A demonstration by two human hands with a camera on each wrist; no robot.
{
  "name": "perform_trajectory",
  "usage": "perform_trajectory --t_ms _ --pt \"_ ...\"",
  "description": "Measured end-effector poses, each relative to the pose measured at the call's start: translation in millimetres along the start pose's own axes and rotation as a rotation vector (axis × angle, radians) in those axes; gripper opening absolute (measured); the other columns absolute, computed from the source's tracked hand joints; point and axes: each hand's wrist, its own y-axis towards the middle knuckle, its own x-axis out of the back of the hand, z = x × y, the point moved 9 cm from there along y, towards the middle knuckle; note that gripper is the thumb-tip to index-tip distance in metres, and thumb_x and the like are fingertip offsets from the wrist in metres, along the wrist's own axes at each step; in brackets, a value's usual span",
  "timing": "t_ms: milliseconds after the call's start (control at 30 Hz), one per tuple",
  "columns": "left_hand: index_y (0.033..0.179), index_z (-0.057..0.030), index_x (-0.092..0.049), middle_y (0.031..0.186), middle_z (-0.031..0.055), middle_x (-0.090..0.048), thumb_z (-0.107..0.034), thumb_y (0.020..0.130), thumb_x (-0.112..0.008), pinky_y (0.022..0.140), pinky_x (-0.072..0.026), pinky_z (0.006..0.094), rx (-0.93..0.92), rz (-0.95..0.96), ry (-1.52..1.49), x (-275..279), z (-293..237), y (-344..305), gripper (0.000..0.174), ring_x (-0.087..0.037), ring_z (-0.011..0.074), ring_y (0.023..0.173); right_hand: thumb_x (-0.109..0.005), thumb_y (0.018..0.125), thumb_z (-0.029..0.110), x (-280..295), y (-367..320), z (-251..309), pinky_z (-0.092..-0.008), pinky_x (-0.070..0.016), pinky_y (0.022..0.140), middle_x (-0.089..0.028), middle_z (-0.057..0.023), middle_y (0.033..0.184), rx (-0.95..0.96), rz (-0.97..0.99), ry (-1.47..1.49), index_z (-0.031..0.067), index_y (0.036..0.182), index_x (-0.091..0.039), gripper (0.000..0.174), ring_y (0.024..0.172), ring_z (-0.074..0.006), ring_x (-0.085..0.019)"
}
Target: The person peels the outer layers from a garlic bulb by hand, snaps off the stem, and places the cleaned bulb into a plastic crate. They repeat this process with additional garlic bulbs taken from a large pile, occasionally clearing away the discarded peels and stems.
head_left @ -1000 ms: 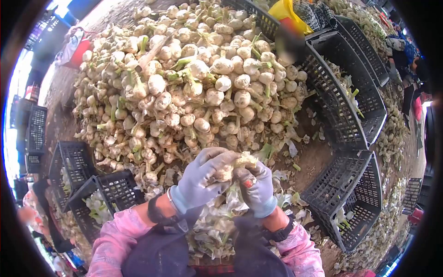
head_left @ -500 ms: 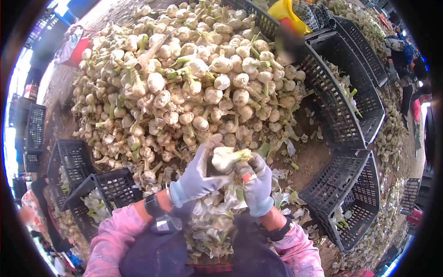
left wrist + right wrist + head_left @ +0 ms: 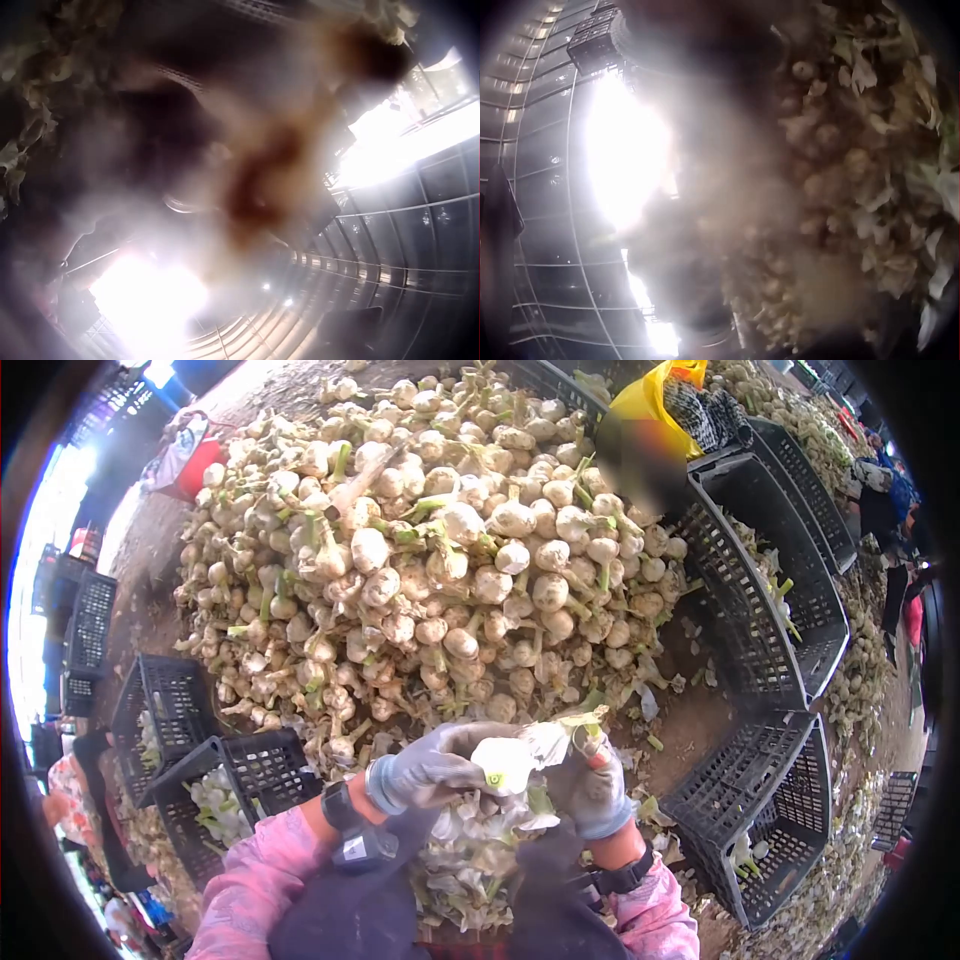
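In the head view a clean white garlic bulb (image 3: pixel 505 762), with a small green spot on it, lies in the gloved left hand (image 3: pixel 428 768), whose fingers grip it from the left. A strip of pale, brown-edged outer skin (image 3: pixel 560 738) stretches from the bulb toward the right. The gloved right hand (image 3: pixel 600 790) pinches the far end of that skin near its thumb and fingertips. Loose white skins (image 3: pixel 470 850) lie below the hands, between the legs. Both wrist views are blurred and glary and do not show the grip.
A large heap of untrimmed garlic (image 3: pixel 430 560) rises in front. Black plastic crates stand at the right (image 3: pixel 745 790) and the left (image 3: pixel 265 770), some with white and green pieces inside. A yellow bag (image 3: pixel 655 405) hangs at the back crate.
The bulb has been turned and now shows white. The right hand has moved rightward and down, drawing a strip of skin away from it. The left hand has closed round the bulb again.
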Motion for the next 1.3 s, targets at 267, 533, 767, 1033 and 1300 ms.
perform_trajectory --t_ms 267,533,767,1033,1300 --pt "0.144 0.0009 -0.041 0.132 0.0163 -0.060 -0.017 0.082 -0.079 0.094 -0.0556 0.0396 -0.162 -0.121 0.046 7.8 -16.3 1.2 0.075 -0.063 0.0264 0.116 -0.071 0.090 0.019 44.6 10.6 40.8 -0.0362 -0.0502 0.095 -0.059 -0.0108 0.125 0.254 -0.050 -1.549 0.0042 0.141 -0.045 0.059 0.106 -0.0206 -0.061" --pt "0.126 -0.0054 -0.066 0.124 0.0107 -0.059 -0.016 0.082 -0.079 0.098 -0.0453 0.0317 -0.582 -0.349 1.181 -19.5 -53.5 0.5 0.046 -0.059 0.0239 0.113 -0.075 0.089 0.021 -42.0 -11.4 8.2 -0.0303 -0.0450 0.101 -0.050 -0.0105 0.142 0.094 0.161 -0.753 -0.0017 0.153 -0.025 0.084 0.123 -0.0163 -0.054" --pt "0.111 -0.0024 -0.070 0.100 0.0100 -0.068 -0.009 0.076 -0.082 0.073 -0.0532 0.0347 -0.849 -0.386 1.390 -45.2 -64.5 -15.5 0.037 -0.066 0.0237 0.086 -0.082 0.074 0.006 -66.4 -24.2 31.4 -0.0356 -0.0504 0.096 -0.062 -0.0187 0.126 0.439 -0.010 -1.305 -0.0008 0.130 -0.056 0.062 0.114 -0.0304 -0.064" --pt "0.102 -0.0017 -0.060 0.091 0.0052 -0.066 -0.004 0.092 -0.062 0.072 -0.0508 0.0269 -0.571 -0.639 0.923 -6.1 -52.0 -3.0 0.010 -0.062 0.0126 0.080 -0.080 0.083 0.013 -35.2 -21.2 1.2 -0.0326 -0.0525 0.089 -0.055 -0.0140 0.134 0.319 0.052 -0.847 0.0002 0.143 -0.042 0.071 0.116 -0.0203 -0.059" --pt "0.106 -0.0024 -0.057 0.090 0.0041 -0.063 -0.012 0.101 -0.052 0.071 -0.0515 0.0269 -0.366 -0.455 0.453 5.1 -29.9 8.5 0.012 -0.060 0.0122 0.077 -0.057 0.101 0.019 -35.0 -12.9 10.8 -0.0291 -0.0501 0.089 -0.053 -0.0111 0.134 0.211 0.066 -0.640 0.0030 0.154 -0.028 0.063 0.111 -0.0164 -0.057"
